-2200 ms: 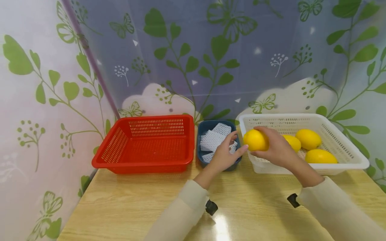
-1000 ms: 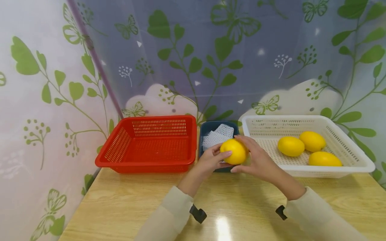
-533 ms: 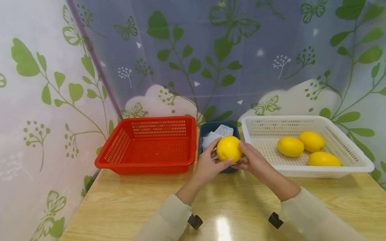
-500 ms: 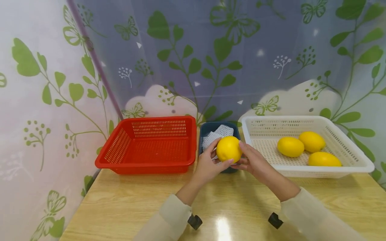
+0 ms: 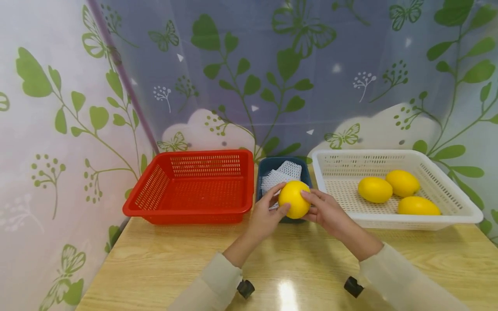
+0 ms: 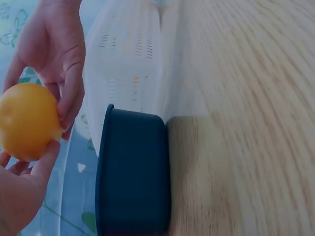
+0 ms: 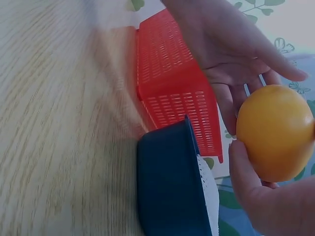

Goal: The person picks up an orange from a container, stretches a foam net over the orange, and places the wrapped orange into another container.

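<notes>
A yellow lemon (image 5: pixel 294 200) is held between both hands, above the front of a small dark blue box (image 5: pixel 303 161). The left hand (image 5: pixel 261 222) grips its left side, thumb tip at the front and fingers reaching behind. From the right, the right hand (image 5: pixel 330 215) has its fingertips and thumb around the other side. In the left wrist view the lemon (image 6: pixel 30 122) looks rounded, with a dimple facing the camera. Both hands also meet at the lemon (image 7: pixel 275 132) in the right wrist view. White foam net sleeves (image 5: pixel 277 178) lie in the box, partly hidden by the lemon.
At the left stands a red plastic basket (image 5: pixel 186 213) with slotted walls. A white basket (image 5: pixel 408 219) on the right contains three more lemons (image 5: pixel 375 189). All three containers stand along the back of the wooden table (image 5: pixel 163 263), before a patterned curtain.
The lemon has come left from over the white basket to between both hands above the blue box. In the last half second it has lowered slightly and turned, with finger placement shifting.
</notes>
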A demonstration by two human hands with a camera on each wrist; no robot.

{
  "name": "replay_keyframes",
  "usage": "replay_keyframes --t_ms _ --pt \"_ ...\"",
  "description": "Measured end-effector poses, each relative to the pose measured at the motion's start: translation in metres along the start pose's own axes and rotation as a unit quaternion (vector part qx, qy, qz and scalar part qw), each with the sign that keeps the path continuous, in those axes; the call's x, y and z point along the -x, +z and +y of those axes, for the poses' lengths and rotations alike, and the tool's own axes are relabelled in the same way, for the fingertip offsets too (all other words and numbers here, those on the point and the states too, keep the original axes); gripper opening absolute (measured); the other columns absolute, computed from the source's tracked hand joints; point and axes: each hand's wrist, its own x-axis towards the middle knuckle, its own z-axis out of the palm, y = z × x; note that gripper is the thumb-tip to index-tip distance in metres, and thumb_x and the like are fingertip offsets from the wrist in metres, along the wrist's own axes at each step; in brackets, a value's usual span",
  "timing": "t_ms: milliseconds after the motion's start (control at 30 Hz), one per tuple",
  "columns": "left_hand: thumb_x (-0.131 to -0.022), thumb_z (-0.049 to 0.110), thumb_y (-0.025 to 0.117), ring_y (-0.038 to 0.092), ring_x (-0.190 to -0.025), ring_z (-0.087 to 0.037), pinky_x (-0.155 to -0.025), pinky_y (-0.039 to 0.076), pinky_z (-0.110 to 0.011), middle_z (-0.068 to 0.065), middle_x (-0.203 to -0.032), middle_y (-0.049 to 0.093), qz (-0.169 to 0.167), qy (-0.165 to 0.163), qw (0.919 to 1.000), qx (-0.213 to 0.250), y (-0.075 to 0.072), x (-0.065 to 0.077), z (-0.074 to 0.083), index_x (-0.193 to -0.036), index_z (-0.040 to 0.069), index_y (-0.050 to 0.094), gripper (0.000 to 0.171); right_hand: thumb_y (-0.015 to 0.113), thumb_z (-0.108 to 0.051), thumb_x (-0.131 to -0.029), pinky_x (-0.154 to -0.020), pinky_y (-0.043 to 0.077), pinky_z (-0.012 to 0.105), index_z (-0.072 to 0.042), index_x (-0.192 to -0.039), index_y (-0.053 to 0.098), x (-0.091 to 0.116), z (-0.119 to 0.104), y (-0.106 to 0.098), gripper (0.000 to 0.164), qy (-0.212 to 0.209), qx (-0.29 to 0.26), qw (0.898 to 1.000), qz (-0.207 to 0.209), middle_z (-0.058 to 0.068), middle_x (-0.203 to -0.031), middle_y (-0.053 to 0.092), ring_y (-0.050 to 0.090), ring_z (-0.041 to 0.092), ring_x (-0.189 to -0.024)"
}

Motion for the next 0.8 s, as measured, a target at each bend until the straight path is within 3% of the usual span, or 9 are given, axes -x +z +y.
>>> replay_keyframes --t_ms 100,233,433,600,800 --pt "-0.100 0.022 0.055 0.051 -0.128 -0.030 -0.095 0.050 -0.035 -0.010 -0.147 0.044 0.001 -0.003 0.9993 0.038 -0.004 -0.001 -0.001 -0.141 0.008 0.045 0.045 0.051 -0.029 -0.102 -0.091 0.052 0.034 0.005 -0.150 0.018 0.000 0.001 0.002 0.067 -0.012 0.008 1.000 0.005 0.026 -0.142 0.037 0.065 0.014 -0.102" --pt "-0.101 0.022 0.052 0.055 -0.122 -0.028 -0.094 0.052 -0.036 -0.009 -0.141 0.049 0.013 -0.036 0.9963 0.077 -0.007 -0.003 0.001 -0.135 0.007 0.048 0.037 0.056 -0.025 -0.100 -0.094 0.051 0.033 0.002 -0.151 0.019 0.001 0.004 0.001 0.069 -0.023 0.037 0.999 0.016 0.027 -0.148 0.032 0.059 0.020 -0.111" --pt "-0.098 0.018 0.059 0.055 -0.122 -0.029 -0.095 0.051 -0.036 -0.014 -0.138 0.052 0.019 -0.078 0.9933 0.084 -0.010 -0.003 0.005 -0.137 0.005 0.046 0.043 0.066 -0.024 -0.094 -0.101 0.046 0.041 -0.006 -0.148 0.031 0.003 0.014 0.000 0.067 -0.064 0.129 0.989 0.033 0.021 -0.150 0.036 0.045 0.037 -0.129" --pt "-0.096 0.023 0.064 0.058 -0.119 -0.029 -0.091 0.053 -0.035 -0.015 -0.138 0.053 -0.032 -0.122 0.9909 0.046 -0.017 -0.001 0.003 -0.143 0.007 0.045 0.054 0.070 -0.020 -0.090 -0.096 0.050 0.036 -0.007 -0.145 0.037 0.006 0.024 -0.001 0.065 -0.114 0.157 0.981 0.027 0.019 -0.145 0.042 0.046 0.041 -0.127" --pt "-0.092 0.025 0.068 0.057 -0.121 -0.027 -0.095 0.050 -0.034 -0.010 -0.140 0.051 -0.106 -0.129 0.9859 -0.006 -0.027 0.006 -0.003 -0.146 0.010 0.042 0.062 0.074 -0.013 -0.087 -0.091 0.052 0.028 -0.007 -0.146 0.036 0.008 0.036 -0.005 0.070 -0.134 0.143 0.981 -0.016 0.020 -0.147 0.037 0.046 0.044 -0.127"
